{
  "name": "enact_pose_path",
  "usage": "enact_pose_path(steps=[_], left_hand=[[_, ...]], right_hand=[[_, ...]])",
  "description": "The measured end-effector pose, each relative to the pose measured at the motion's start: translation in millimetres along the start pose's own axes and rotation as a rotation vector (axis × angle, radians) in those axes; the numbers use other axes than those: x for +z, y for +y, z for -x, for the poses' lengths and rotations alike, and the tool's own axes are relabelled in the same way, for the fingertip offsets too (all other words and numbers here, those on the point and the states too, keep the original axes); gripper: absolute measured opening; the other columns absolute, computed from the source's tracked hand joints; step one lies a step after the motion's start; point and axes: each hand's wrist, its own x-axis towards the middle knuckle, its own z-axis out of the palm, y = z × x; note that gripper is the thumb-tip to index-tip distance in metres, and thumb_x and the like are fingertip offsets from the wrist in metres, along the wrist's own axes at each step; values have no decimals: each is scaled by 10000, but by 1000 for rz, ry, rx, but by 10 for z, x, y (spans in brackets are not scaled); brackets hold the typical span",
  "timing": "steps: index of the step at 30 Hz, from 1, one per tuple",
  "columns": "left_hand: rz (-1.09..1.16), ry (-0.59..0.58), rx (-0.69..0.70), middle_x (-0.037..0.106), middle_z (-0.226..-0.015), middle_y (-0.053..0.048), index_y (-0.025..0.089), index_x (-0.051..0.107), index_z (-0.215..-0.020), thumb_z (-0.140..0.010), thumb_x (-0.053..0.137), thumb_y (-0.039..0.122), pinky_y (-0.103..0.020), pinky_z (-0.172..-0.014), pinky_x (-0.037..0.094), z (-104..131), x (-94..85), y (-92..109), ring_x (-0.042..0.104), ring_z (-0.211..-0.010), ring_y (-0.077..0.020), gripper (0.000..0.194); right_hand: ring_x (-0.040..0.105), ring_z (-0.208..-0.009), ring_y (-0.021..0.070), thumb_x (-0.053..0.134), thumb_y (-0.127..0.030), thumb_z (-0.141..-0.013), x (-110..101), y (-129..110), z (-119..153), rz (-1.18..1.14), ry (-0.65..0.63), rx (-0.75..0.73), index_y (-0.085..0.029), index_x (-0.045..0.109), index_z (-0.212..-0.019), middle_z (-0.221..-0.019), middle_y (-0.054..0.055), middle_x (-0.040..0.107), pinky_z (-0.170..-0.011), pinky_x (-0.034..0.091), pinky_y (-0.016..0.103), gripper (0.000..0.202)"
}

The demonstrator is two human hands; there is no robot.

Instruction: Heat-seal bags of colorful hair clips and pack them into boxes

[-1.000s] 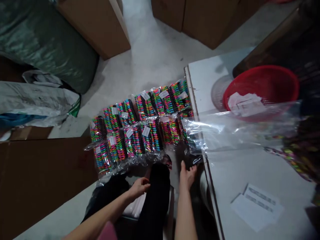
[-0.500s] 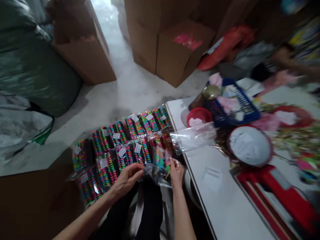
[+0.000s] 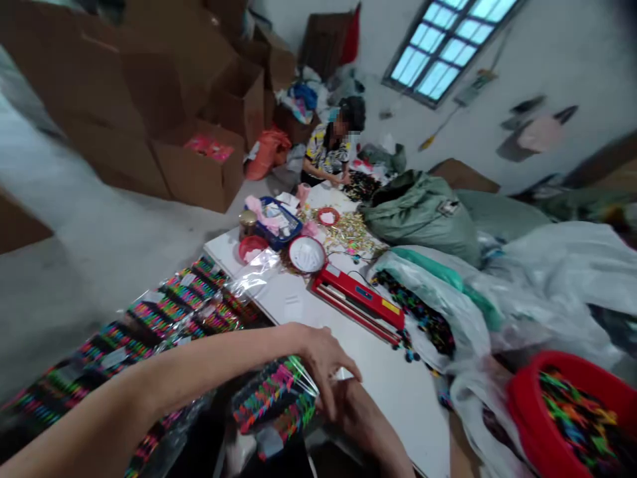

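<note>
A clear plastic bag packed with rows of small bright pieces on black [image 3: 269,398] hangs tilted over my lap. My left hand [image 3: 323,362] reaches across to the bag's right end, fingers bent around it. Close against it, my right hand [image 3: 355,408] is closed at the same end of the bag; the left hand partly covers its fingers. Several similar filled bags [image 3: 149,312] lie in rows to the left of the white table [image 3: 398,392]. What each small piece is, I cannot make out.
A red heat sealer [image 3: 358,295] rests on the table, near a white bowl [image 3: 307,255], red bowl [image 3: 251,247] and blue basket [image 3: 279,222]. Another person [image 3: 326,149] sits at the far end. A red tub [image 3: 542,398] stands right; cardboard boxes [image 3: 199,172] stand left.
The view has swung right and up, bringing in the person, window and red tub. My left hand has crossed to the right, meeting my right hand at the bag's end.
</note>
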Motion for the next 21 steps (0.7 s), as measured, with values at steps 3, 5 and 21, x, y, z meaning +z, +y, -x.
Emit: enact_pose_path(steps=[3, 5, 21], left_hand=[[-93, -15, -179, 557, -453, 29, 247, 564, -449, -514, 798, 218, -527, -1019, 214, -254, 90, -482, 542, -600, -213, 244], [-188, -25, -226, 517, -436, 30, 201, 484, -415, -586, 702, 127, -515, -1026, 192, -385, 111, -815, 513, -594, -182, 287], [-336, 123, -805, 465, -1238, -165, 89, 644, -808, -744, 465, 8, -443, -919, 369, -2064, 546, -1753, 431, -1153, -312, 207]], right_hand=[[403, -536, 95, 480, -204, -746, -71, 400, 45, -27, -140, 79, -169, 580, -581, -528, -37, 476, -506, 286, 204, 196], [418, -549, 94, 488, -184, -745, -200, 699, 5, 8, -95, 124, -167, 589, -615, -553, -38, 500, -518, 274, 205, 165], [567, -911, 231, 398, -4, -811, -963, 2253, -1057, 769, 27, 216, -131, 669, -890, -991, 139, 581, -756, 446, 327, 310]])
